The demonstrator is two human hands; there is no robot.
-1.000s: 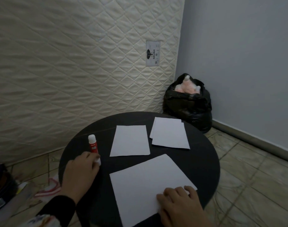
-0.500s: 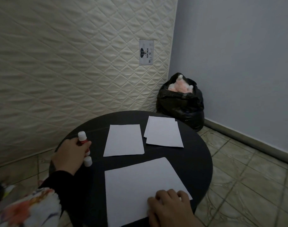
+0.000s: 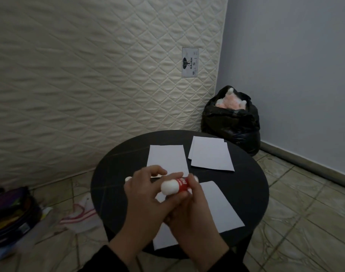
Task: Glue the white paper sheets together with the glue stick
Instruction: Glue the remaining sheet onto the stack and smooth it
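A red glue stick with a white cap lies sideways in both my hands, above the round black table. My right hand wraps the red body. My left hand grips at the cap end. A small white rounded piece peeks out behind my left hand. Under my hands lies a large white sheet, partly hidden. A smaller white sheet lies further back, and to its right a stack of two sheets.
A quilted mattress leans against the wall behind the table. A black bag with a pink plush toy stands in the corner. On the tiled floor at left lie a dark case and a white cloth.
My left hand lifted the glue stick from the table's left side to the middle. My right hand left the large sheet and joined it on the stick.
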